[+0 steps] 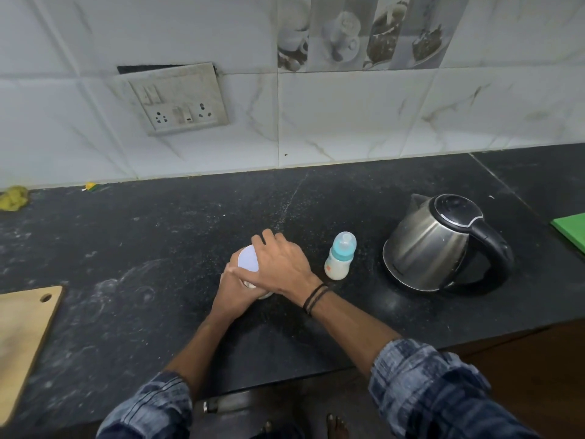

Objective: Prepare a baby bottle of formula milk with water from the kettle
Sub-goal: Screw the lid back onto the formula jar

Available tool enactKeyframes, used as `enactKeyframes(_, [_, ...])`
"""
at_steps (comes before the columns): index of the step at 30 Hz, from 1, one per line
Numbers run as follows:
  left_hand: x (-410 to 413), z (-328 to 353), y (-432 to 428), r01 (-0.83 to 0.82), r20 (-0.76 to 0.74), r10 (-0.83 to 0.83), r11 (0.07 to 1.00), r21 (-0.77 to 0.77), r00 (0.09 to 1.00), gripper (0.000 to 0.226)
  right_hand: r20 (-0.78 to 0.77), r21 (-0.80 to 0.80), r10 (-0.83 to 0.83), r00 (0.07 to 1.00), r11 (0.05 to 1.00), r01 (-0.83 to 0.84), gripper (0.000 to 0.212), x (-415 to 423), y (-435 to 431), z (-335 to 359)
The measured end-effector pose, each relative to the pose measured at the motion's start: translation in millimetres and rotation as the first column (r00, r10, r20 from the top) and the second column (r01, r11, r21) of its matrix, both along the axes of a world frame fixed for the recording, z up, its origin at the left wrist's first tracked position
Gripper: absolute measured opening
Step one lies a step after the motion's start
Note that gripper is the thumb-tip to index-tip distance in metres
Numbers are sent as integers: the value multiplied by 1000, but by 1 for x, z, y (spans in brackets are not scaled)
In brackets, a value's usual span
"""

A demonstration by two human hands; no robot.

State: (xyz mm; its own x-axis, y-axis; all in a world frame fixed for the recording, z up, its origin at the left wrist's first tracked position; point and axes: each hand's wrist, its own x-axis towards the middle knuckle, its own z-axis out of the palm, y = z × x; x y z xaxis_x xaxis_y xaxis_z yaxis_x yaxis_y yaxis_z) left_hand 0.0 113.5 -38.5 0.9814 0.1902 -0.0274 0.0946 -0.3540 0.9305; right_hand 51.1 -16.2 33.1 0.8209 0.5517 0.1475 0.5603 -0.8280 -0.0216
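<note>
A small formula container with a white lid (248,258) stands on the black counter (158,248). My left hand (232,293) wraps round its body from the near side. My right hand (280,264) lies over the lid, fingers curled round its far rim. To the right stands a baby bottle (339,259) with a teal collar and clear cap, holding milky white liquid. Further right sits a steel kettle (427,245) with a black lid and handle, spout pointing back left.
A wooden cutting board (22,340) lies at the counter's left front. A green board (571,231) shows at the right edge. A yellow cloth (12,198) sits by the tiled wall, under a switch and socket panel (180,101).
</note>
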Motion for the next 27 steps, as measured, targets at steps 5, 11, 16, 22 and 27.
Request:
enactKeyframes(5, [0, 1, 0, 8, -16, -8, 1000, 10, 1000, 97, 21, 29, 169, 985, 985, -170, 80, 7, -5, 8])
enactKeyframes(11, [1, -2, 0, 12, 27, -13, 1000, 13, 1000, 97, 10, 74, 227, 974, 971, -227, 59, 5, -8, 2])
enactKeyframes(16, [2, -2, 2, 21, 55, -22, 1000, 14, 998, 87, 48, 81, 1, 999, 997, -5, 81, 7, 2, 7])
enactKeyframes(22, [3, -5, 2, 31, 60, -32, 999, 19, 998, 92, -59, 66, 188, 980, 981, -184, 63, 4, -4, 3])
enactKeyframes(27, [3, -6, 3, 13, 53, -14, 1000, 18, 998, 87, 13, 42, 12, 1000, 999, -12, 81, 4, 1, 6])
